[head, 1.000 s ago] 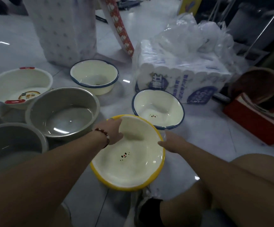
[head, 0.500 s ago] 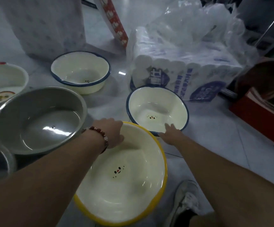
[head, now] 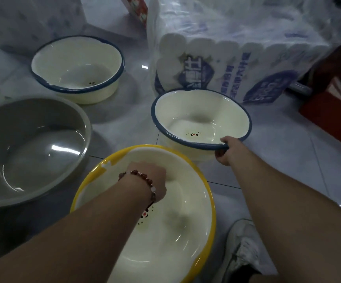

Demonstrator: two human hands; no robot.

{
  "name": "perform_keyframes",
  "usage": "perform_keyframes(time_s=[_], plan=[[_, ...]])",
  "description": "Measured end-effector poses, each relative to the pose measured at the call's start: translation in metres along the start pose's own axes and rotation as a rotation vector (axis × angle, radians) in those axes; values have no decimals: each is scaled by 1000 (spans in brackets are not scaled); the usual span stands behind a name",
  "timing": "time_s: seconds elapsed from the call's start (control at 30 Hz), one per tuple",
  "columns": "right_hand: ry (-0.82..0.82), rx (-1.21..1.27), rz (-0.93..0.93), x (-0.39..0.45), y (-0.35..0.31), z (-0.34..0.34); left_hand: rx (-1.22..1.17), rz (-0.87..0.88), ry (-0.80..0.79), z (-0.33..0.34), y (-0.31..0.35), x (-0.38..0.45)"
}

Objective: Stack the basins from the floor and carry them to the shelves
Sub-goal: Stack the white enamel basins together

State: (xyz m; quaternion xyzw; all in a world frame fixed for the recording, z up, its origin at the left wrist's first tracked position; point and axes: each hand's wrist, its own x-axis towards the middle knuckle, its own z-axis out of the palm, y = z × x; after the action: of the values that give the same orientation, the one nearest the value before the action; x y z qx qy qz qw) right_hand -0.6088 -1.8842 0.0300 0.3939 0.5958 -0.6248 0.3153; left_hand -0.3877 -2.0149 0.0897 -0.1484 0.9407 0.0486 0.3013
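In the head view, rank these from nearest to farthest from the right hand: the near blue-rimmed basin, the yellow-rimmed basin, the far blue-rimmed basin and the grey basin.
1. Near blue-rimmed basin: the right hand grips its front rim.
2. Yellow-rimmed basin: just left of and below the hand, with the left hand inside it.
3. Far blue-rimmed basin, upper left, and grey basin, far left: too close to call.

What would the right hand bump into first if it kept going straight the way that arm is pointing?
The right hand already grips the near rim of the blue-rimmed basin. Straight on lies that basin's hollow, then probably the wrapped pack of paper rolls behind it; depth is unclear.
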Motion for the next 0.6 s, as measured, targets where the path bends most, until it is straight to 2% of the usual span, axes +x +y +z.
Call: perform_keyframes(time_s=[0.2,0.37,0.5,0.6], plan=[[28,-53,-46,-63,-43,-34,-46,6,22,-14,1,-14],[-19,-204,-120,-129,-64,-76,-111,-3,41,-29,-5,-58],[-114,-345,-200,-183,-57,-102,-387,-60,184,-36,-19,-101],[-200,-372,-195,-203,-32,-122,-792,-128,242,-29,-32,-135]])
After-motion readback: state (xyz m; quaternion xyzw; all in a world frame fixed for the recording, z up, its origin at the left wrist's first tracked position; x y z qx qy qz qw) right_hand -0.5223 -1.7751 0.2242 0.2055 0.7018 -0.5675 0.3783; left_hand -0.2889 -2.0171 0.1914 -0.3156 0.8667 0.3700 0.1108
